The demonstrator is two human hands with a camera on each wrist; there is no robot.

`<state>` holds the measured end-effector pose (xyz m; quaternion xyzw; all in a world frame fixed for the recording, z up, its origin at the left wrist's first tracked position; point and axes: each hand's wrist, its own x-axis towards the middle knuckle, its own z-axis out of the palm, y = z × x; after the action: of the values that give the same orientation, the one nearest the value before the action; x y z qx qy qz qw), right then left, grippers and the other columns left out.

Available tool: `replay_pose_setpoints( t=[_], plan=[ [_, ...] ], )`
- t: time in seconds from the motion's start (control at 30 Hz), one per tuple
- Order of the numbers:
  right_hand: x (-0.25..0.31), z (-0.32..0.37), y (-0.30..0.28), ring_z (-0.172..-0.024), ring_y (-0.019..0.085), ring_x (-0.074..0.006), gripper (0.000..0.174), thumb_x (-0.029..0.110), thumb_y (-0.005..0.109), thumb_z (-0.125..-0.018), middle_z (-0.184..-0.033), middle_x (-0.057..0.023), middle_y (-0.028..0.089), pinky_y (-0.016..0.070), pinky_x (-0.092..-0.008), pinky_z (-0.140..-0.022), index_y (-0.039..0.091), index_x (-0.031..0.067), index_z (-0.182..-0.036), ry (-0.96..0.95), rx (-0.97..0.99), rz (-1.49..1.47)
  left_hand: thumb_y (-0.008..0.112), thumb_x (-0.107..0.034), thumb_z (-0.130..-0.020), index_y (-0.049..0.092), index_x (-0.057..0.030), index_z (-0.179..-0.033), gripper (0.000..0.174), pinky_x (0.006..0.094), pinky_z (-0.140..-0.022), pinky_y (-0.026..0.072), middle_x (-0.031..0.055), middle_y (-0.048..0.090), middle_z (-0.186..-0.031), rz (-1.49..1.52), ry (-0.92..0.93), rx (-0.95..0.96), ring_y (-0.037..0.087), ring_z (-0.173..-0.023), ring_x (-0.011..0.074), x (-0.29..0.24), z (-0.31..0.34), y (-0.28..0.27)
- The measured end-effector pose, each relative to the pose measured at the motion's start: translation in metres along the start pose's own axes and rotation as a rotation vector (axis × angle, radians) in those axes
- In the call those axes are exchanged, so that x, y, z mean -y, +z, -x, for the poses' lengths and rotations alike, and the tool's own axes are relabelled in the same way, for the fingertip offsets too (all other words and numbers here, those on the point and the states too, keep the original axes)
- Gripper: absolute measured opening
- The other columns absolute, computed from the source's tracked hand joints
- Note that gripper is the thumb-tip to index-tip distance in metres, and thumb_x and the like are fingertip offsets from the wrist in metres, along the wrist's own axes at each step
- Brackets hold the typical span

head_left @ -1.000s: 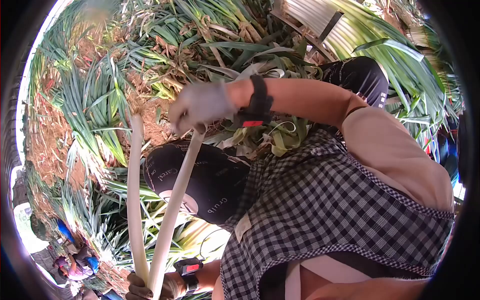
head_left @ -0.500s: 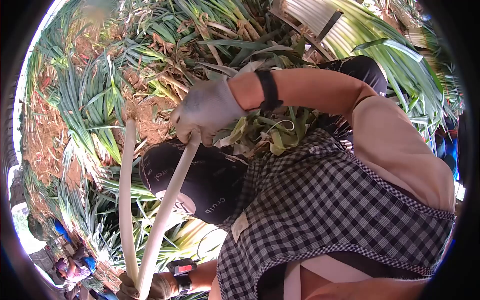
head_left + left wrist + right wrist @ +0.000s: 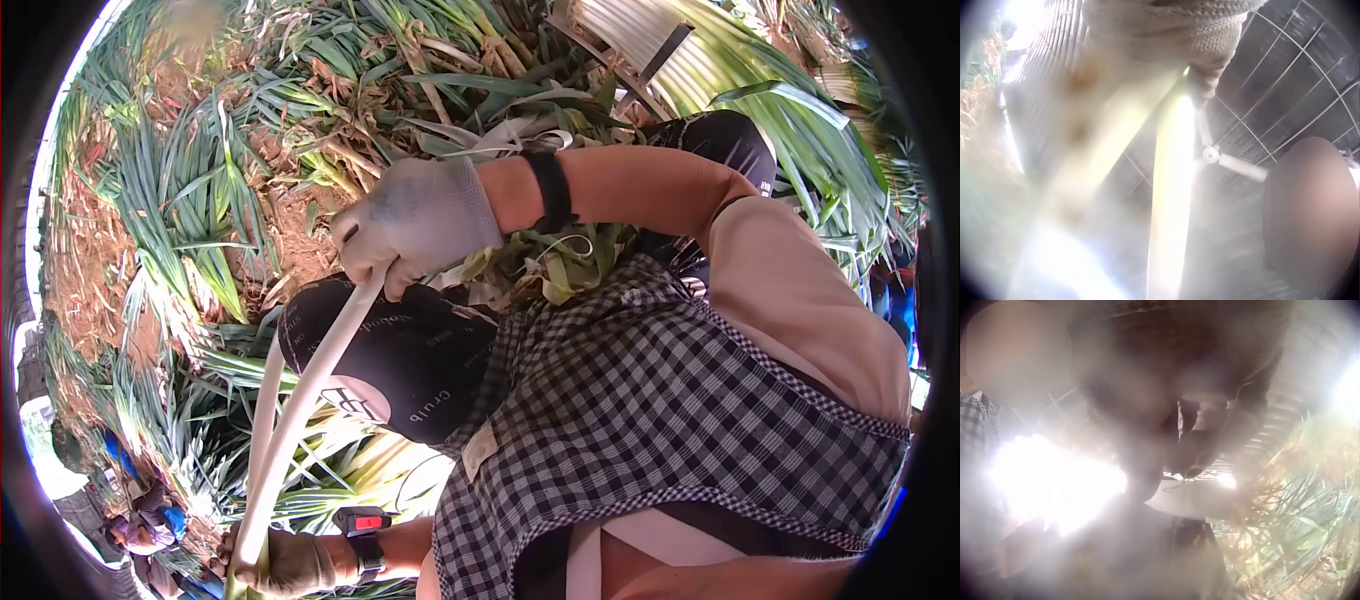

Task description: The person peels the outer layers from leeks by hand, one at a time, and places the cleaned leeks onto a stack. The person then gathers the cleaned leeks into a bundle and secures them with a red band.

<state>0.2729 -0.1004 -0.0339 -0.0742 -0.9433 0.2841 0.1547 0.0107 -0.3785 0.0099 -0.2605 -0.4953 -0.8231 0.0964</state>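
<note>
My gloved right hand pinches the upper end of a long white leek stalk. Lower down, the gloved left hand grips this stalk and a second white stalk, whose upper end stands free of the right hand. From the left hand, in the left wrist view, a bright stalk and a blurred one spread apart. The right wrist view is hazy: the right hand looks dark, with a pale piece at its fingers.
Green leeks and dry leaves lie over brown soil. Trimmed leeks are stacked by a metal frame at the upper right. A knee in dark cloth is behind the stalks. Another person is at the lower left.
Both stalks have shifted down and left with the left hand, and the second stalk's upper end has dropped. The right hand, blurred at first, now pinches the nearer stalk's end.
</note>
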Motion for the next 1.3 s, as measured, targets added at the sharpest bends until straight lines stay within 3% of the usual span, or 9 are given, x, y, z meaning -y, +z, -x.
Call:
replay_pose_setpoints(
  t=[0.5,0.73,0.77,1.0,1.1,1.17,1.2,1.23,1.3],
  plan=[
    [0.003,-0.016,0.005,-0.079,0.063,-0.0225,0.018,0.029,0.072,-0.075,-0.086,-0.0011,0.064,0.0488,-0.0362,-0.069,0.065,0.0154,-0.085,0.150,0.277,-0.010,0.063,-0.018,-0.084,0.066,-0.0084,-0.088,0.011,0.0396,-0.089,0.0462,0.0052,0.062,-0.095,-0.036,-0.073,-0.069,0.059,-0.094,0.0197,0.008,-0.017,-0.034],
    [0.000,0.024,0.022,-0.068,0.062,-0.0198,0.025,0.034,0.071,-0.078,-0.077,-0.0030,0.061,0.0498,-0.0319,-0.059,0.063,0.0100,-0.080,-0.070,-0.235,0.233,0.063,-0.020,-0.088,0.065,-0.0016,-0.107,0.027,0.0401,-0.097,0.0435,0.0101,0.064,-0.105,-0.095,-0.018,-0.203,0.059,-0.102,0.0226,0.010,-0.009,-0.015],
    [0.003,0.029,0.017,-0.064,0.062,-0.0208,0.029,0.036,0.070,-0.079,-0.076,-0.0032,0.062,0.0491,-0.0319,-0.057,0.062,0.0084,-0.079,-0.064,-0.301,0.219,0.055,-0.022,-0.093,0.068,-0.0075,-0.105,0.023,0.0366,-0.097,0.0461,0.0025,0.066,-0.103,-0.114,-0.064,-0.150,0.060,-0.099,0.0164,0.008,-0.004,-0.011],
    [0.030,0.019,0.016,-0.064,0.062,-0.0316,0.041,0.046,0.064,-0.084,-0.065,-0.0115,0.061,0.0487,-0.0375,-0.058,0.062,0.0055,-0.078,0.143,-0.005,-0.015,0.062,-0.009,-0.086,0.065,-0.0039,-0.095,0.010,0.0354,-0.091,0.0507,0.0073,0.067,-0.094,0.232,-0.230,0.031,0.064,-0.089,0.0165,0.039,-0.046,0.046],
    [0.033,-0.002,0.020,-0.073,0.066,-0.0258,0.042,0.046,0.067,-0.083,-0.075,-0.0109,0.064,0.0486,-0.0363,-0.065,0.062,0.0049,-0.086,0.152,-0.052,-0.339,0.058,-0.005,-0.087,0.061,-0.0098,-0.100,0.014,0.0361,-0.091,0.0488,0.0070,0.066,-0.096,0.782,-0.355,0.216,0.062,-0.090,0.0187,0.063,-0.058,0.086],
    [0.027,-0.020,0.024,-0.101,0.061,-0.0185,0.054,0.025,0.070,-0.085,-0.115,-0.0076,0.061,0.0495,-0.0309,-0.083,0.049,0.0035,-0.130,0.191,-0.027,-0.853,0.057,-0.002,-0.088,0.058,-0.0088,-0.099,0.013,0.0352,-0.091,0.0486,0.0064,0.065,-0.092,1.195,-0.547,0.339,0.062,-0.088,0.0181,0.047,-0.032,0.134],
    [0.028,-0.029,0.016,-0.121,0.047,-0.0216,0.078,0.031,0.067,-0.087,-0.132,-0.0062,0.047,0.0371,-0.0386,-0.103,0.023,0.0034,-0.146,0.125,-0.008,-0.901,0.057,-0.002,-0.088,0.057,-0.0090,-0.100,0.013,0.0351,-0.092,0.0477,0.0062,0.064,-0.094,1.130,-0.560,0.355,0.061,-0.088,0.0180,0.052,-0.024,0.149],
    [0.024,-0.042,0.015,-0.121,0.047,-0.0216,0.078,0.031,0.067,-0.087,-0.132,-0.0062,0.047,0.0371,-0.0386,-0.103,0.023,0.0034,-0.146,0.121,-0.020,-0.877,0.058,-0.003,-0.088,0.057,-0.0092,-0.100,0.013,0.0351,-0.093,0.0468,0.0060,0.063,-0.096,1.069,-0.582,0.367,0.061,-0.088,0.0179,0.069,-0.013,0.161],
    [0.036,-0.061,0.003,-0.126,0.042,-0.0214,0.078,0.038,0.063,-0.090,-0.134,-0.0055,0.046,0.0262,-0.0399,-0.110,0.021,0.0040,-0.146,-0.261,-0.420,-1.210,0.057,-0.003,-0.089,0.056,-0.0089,-0.104,0.016,0.0347,-0.095,0.0451,0.0064,0.062,-0.102,1.379,-0.828,0.377,0.059,-0.094,0.0187,0.063,0.023,0.195]
  ],
)
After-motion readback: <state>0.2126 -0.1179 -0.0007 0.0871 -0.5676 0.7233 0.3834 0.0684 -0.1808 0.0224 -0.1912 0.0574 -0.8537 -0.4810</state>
